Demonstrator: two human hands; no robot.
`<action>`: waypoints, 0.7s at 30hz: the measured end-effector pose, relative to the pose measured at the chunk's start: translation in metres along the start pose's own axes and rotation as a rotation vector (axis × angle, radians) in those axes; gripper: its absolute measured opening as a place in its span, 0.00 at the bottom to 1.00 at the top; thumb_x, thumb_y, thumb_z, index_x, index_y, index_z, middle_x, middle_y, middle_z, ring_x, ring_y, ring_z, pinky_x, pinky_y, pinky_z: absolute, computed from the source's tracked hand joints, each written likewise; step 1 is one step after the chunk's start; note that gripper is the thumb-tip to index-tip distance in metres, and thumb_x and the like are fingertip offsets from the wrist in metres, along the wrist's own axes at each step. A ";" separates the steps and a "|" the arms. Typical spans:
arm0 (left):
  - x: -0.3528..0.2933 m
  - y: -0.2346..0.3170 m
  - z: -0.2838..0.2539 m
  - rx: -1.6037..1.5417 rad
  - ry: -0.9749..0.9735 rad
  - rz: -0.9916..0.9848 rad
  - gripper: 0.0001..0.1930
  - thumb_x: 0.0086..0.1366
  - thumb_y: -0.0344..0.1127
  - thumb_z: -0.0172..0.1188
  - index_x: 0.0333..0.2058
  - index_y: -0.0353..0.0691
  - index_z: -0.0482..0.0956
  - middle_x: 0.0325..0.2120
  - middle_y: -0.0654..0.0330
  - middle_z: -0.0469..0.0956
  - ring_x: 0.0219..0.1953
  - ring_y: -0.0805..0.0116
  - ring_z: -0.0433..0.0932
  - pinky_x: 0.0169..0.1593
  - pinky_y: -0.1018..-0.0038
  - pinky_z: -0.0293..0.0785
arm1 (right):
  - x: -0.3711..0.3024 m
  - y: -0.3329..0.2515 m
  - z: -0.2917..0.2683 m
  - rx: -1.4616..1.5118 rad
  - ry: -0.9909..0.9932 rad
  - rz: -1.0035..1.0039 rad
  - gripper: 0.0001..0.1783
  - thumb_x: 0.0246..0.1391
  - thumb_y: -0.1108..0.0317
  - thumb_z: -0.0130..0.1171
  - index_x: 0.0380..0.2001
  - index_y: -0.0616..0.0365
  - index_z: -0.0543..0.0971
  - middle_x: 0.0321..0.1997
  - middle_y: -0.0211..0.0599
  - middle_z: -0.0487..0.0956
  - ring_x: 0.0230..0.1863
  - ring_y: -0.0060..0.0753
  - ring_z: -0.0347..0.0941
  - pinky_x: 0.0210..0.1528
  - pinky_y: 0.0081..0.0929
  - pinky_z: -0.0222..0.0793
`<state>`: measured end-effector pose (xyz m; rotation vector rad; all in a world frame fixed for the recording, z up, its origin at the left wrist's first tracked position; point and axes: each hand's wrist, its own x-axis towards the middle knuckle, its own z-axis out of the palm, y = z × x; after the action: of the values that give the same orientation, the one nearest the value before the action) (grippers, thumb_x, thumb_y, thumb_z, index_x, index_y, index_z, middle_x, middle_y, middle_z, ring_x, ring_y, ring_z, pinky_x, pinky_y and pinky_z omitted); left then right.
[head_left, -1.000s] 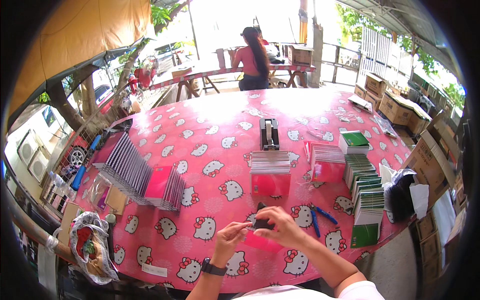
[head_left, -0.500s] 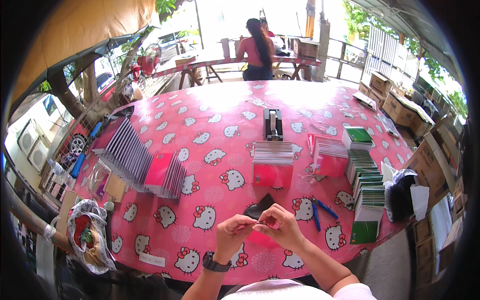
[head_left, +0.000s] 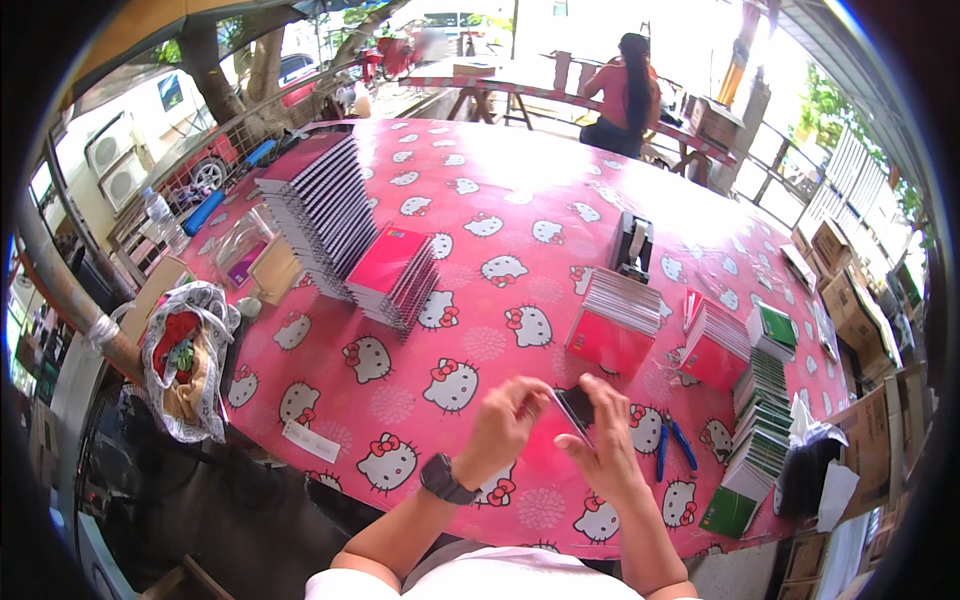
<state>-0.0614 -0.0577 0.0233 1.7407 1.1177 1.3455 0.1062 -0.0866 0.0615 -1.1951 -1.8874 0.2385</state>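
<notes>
Between my hands a thin notebook (head_left: 546, 446) with a pink cover and a pale edge is partly hidden. My left hand (head_left: 503, 428), with a dark watch on its wrist, has its fingertips closed at the notebook's upper corner. Fingers extended and thumb apart, my right hand (head_left: 612, 440) is beside the notebook's right edge. A black object (head_left: 574, 403), whose kind I cannot make out, shows just beyond the edge, next to the right fingers. Blue-handled pliers (head_left: 676, 446) lie to the right of that hand.
Pink notebooks stand in stacks (head_left: 612, 340) (head_left: 715, 355) ahead, green ones (head_left: 730, 510) at right. Spiral-bound notebooks (head_left: 392, 262) rise at left. A tape dispenser (head_left: 632, 245) sits behind the middle stack. A bag (head_left: 190, 365) hangs at the left edge. A person (head_left: 628, 95) is at a far table.
My view has swung left, so the table's things appear shifted right. My hands were pinched together; now they are apart, the right fingers extended and the left at the notebook's corner.
</notes>
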 end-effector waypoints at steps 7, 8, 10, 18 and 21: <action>0.103 -0.014 -0.135 -0.134 0.867 0.104 0.08 0.67 0.29 0.52 0.42 0.34 0.73 0.30 0.60 0.73 0.35 0.70 0.72 0.44 0.74 0.71 | -0.031 0.048 -0.042 0.178 0.022 0.375 0.26 0.50 0.59 0.64 0.51 0.56 0.73 0.53 0.40 0.73 0.53 0.38 0.70 0.48 0.33 0.69; 0.110 -0.019 -0.148 -0.011 0.933 0.104 0.09 0.66 0.28 0.51 0.44 0.32 0.73 0.32 0.57 0.75 0.36 0.67 0.74 0.46 0.73 0.72 | -0.039 0.055 -0.044 0.213 0.011 0.415 0.24 0.50 0.60 0.64 0.50 0.56 0.75 0.51 0.39 0.75 0.52 0.38 0.70 0.48 0.32 0.69; 0.119 -0.060 -0.167 0.247 0.875 0.046 0.12 0.65 0.28 0.53 0.45 0.31 0.73 0.36 0.51 0.76 0.39 0.61 0.76 0.47 0.70 0.72 | -0.048 0.057 -0.050 0.144 0.002 0.398 0.20 0.52 0.61 0.63 0.46 0.57 0.76 0.50 0.37 0.76 0.50 0.33 0.71 0.47 0.30 0.68; 0.114 -0.143 -0.183 0.666 0.874 -0.079 0.15 0.60 0.31 0.60 0.44 0.31 0.75 0.34 0.51 0.78 0.34 0.60 0.77 0.39 0.66 0.74 | -0.029 0.115 -0.054 -0.206 0.104 0.159 0.16 0.45 0.72 0.63 0.41 0.57 0.78 0.43 0.39 0.78 0.47 0.43 0.71 0.47 0.36 0.68; 0.115 -0.134 -0.182 0.649 0.888 -0.076 0.15 0.59 0.33 0.62 0.42 0.31 0.75 0.32 0.52 0.77 0.33 0.59 0.76 0.39 0.66 0.73 | 0.011 0.131 -0.032 -0.394 0.187 0.006 0.21 0.42 0.73 0.64 0.44 0.55 0.77 0.47 0.35 0.76 0.50 0.42 0.68 0.52 0.38 0.63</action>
<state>-0.2559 0.1023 -0.0030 1.4511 2.2819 1.9130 0.2124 -0.0175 0.0137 -1.4281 -1.8135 -0.2477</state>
